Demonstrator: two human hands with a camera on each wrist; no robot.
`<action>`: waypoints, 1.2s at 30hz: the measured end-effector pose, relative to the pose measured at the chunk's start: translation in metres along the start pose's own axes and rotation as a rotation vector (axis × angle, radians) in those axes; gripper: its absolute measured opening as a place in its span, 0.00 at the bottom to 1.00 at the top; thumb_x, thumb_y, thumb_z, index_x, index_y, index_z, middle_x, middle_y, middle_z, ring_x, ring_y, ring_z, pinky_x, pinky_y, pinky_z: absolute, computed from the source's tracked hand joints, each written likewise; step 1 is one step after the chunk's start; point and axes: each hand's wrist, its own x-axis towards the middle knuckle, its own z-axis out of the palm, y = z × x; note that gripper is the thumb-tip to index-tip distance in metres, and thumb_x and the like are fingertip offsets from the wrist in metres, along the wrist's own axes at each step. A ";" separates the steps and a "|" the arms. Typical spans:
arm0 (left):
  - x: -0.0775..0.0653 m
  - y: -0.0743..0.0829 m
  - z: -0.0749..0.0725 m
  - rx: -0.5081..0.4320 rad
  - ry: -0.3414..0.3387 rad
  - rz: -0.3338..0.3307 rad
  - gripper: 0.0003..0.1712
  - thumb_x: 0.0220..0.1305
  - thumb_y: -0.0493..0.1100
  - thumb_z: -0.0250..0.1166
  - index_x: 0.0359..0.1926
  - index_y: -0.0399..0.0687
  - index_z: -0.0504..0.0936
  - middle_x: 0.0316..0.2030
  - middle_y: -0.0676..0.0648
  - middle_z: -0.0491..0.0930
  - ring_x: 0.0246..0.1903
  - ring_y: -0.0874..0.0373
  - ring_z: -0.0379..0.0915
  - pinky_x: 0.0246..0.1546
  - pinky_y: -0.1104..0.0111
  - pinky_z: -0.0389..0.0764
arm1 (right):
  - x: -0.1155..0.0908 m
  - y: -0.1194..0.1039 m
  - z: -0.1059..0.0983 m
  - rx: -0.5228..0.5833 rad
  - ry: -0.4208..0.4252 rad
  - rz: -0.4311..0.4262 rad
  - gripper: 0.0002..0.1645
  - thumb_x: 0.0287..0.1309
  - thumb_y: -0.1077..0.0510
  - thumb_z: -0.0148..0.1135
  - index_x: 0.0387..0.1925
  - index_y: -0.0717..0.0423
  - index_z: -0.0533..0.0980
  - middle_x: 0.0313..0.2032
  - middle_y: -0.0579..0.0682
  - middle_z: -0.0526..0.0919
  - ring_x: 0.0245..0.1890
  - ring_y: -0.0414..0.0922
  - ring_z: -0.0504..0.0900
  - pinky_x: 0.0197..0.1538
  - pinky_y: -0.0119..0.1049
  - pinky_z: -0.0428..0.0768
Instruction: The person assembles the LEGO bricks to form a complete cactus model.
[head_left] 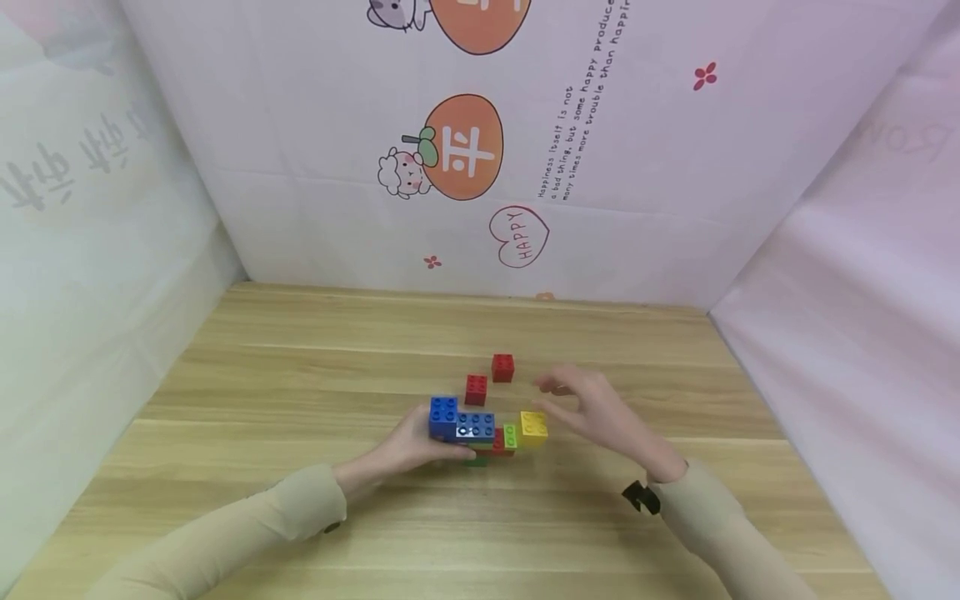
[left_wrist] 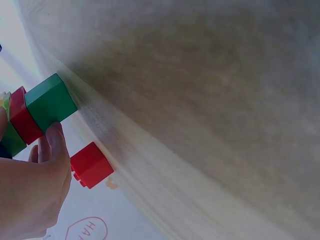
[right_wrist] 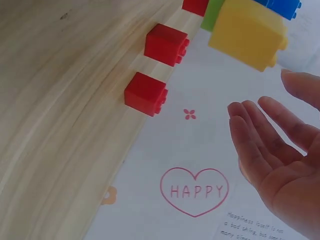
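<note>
My left hand (head_left: 414, 443) grips the left side of a toy brick assembly, its thumb along the near side. Blue bricks (head_left: 475, 426) top the assembly, with red, lime and green bricks lower down. A green brick (left_wrist: 51, 100) shows at the bottom in the left wrist view. At the right end sits a yellow brick (head_left: 533, 424), beside the lime brick (head_left: 510, 436). My right hand (head_left: 596, 410) hovers just right of the yellow brick, holding nothing. Its fingers are loosely bent, and the thumb stands apart from them in the right wrist view (right_wrist: 287, 150).
Two loose red bricks, a nearer red brick (head_left: 476, 389) and a farther red brick (head_left: 503, 367), stand on the wooden table (head_left: 337, 358) behind the assembly. A white printed sheet (head_left: 615, 242) rises at the table's back, with more sheeting at both sides.
</note>
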 end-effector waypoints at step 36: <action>-0.002 0.004 0.000 -0.039 0.052 -0.067 0.34 0.52 0.48 0.77 0.60 0.46 0.78 0.57 0.42 0.82 0.58 0.47 0.79 0.65 0.53 0.77 | 0.062 0.064 0.041 0.042 -0.219 0.321 0.24 0.60 0.61 0.67 0.57 0.63 0.74 0.52 0.61 0.82 0.49 0.54 0.85 0.55 0.48 0.86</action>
